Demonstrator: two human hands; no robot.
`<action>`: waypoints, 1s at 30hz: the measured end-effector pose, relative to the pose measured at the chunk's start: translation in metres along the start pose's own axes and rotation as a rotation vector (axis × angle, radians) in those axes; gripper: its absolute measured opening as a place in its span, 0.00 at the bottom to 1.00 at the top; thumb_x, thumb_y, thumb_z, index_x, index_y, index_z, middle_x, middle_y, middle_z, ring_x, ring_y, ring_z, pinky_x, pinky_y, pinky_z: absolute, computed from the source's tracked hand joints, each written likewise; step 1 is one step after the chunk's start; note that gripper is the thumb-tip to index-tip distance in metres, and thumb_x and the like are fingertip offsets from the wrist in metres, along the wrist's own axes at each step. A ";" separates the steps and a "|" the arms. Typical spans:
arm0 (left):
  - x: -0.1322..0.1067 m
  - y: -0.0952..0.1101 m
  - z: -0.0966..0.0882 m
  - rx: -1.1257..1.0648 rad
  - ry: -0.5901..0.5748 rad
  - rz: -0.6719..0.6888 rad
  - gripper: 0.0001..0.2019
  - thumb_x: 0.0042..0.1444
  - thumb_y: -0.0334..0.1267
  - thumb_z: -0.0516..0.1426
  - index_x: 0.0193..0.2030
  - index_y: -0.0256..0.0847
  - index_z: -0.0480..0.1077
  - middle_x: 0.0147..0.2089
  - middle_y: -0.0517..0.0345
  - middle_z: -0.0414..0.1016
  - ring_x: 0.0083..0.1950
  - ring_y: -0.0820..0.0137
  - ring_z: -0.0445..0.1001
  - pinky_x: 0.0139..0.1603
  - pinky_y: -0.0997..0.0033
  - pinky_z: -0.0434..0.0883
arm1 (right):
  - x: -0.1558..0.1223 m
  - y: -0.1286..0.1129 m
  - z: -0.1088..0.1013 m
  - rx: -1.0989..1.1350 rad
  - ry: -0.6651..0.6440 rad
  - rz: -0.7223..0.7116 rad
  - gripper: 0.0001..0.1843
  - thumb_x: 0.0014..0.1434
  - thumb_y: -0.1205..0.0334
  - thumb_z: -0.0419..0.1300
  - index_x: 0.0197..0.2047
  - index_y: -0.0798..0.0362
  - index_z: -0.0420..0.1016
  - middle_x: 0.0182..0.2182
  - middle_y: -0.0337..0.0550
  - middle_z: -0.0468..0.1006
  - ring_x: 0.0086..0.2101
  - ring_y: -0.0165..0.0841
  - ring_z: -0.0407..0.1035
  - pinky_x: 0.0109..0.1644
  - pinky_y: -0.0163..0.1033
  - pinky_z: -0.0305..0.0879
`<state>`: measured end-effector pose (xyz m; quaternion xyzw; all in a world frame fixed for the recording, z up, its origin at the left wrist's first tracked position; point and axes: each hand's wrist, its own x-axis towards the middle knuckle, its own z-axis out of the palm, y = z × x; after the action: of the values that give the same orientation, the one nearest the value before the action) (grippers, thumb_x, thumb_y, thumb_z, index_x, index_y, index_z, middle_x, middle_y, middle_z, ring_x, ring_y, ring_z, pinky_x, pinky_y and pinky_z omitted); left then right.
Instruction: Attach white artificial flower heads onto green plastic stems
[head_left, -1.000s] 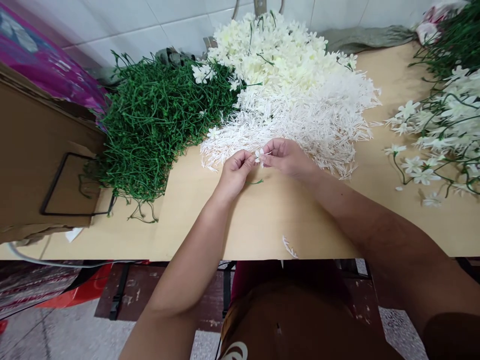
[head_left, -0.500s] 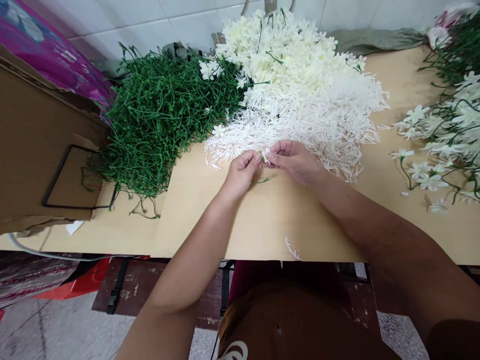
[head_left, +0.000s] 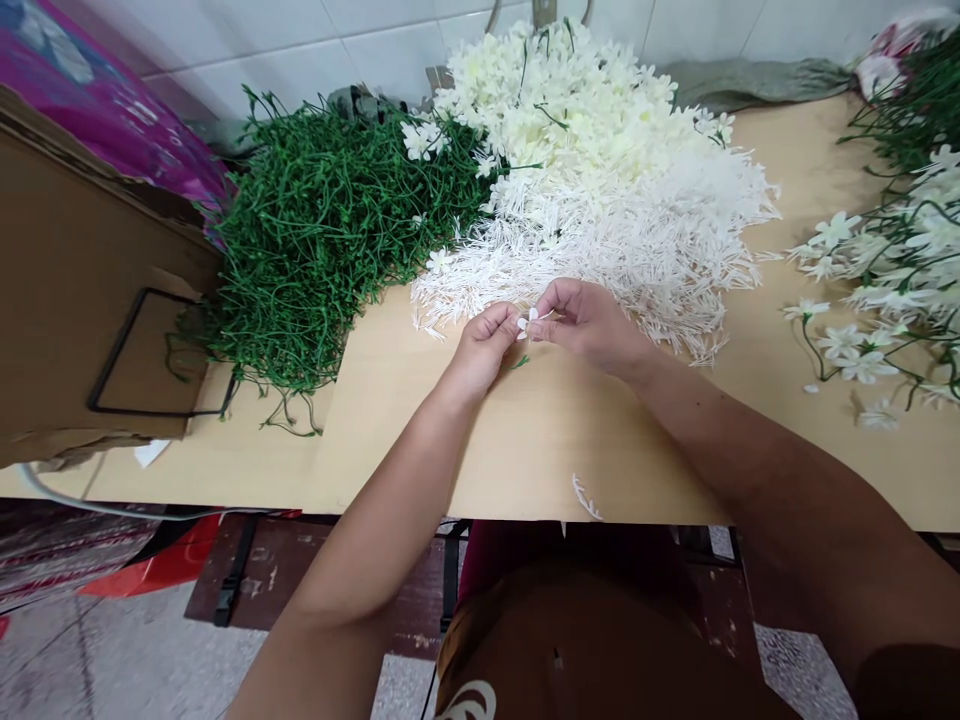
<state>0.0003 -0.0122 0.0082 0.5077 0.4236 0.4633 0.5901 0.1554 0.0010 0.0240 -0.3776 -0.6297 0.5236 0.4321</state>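
Observation:
My left hand (head_left: 489,340) is closed in a pinch on a small white artificial flower (head_left: 523,325), whose petals show at the fingertips. Below those fingers the end of a green stem (head_left: 521,361) pokes out. My right hand (head_left: 589,318) is closed too, its thumb and forefinger on a thin white stamen piece (head_left: 546,315) right beside the petals. The fingers hide where flower and stamen meet. Just beyond both hands lies a heap of white stamen pieces (head_left: 622,235), with a pile of white flower heads (head_left: 562,110) behind it.
Green stems (head_left: 322,230) are heaped at the left, beside a cardboard box (head_left: 82,280) and a black wire frame (head_left: 112,350). Assembled flowers (head_left: 862,360) lie at the right. One loose white stamen (head_left: 585,497) rests near the table's (head_left: 397,450) front edge.
The right fingers have drawn slightly back from the flower, and a thin white piece now shows in them. Less of the green stem sticks out below the left hand.

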 end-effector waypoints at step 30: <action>-0.002 -0.005 0.000 0.060 0.002 0.042 0.26 0.42 0.60 0.64 0.21 0.40 0.60 0.20 0.65 0.55 0.24 0.76 0.53 0.23 0.73 0.50 | 0.001 0.012 0.002 0.063 -0.081 0.041 0.23 0.41 0.48 0.72 0.26 0.54 0.66 0.23 0.36 0.67 0.26 0.26 0.59 0.30 0.35 0.54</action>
<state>0.0008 -0.0147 0.0037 0.5336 0.4270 0.4632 0.5643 0.1535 0.0037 0.0119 -0.3550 -0.6220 0.5670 0.4070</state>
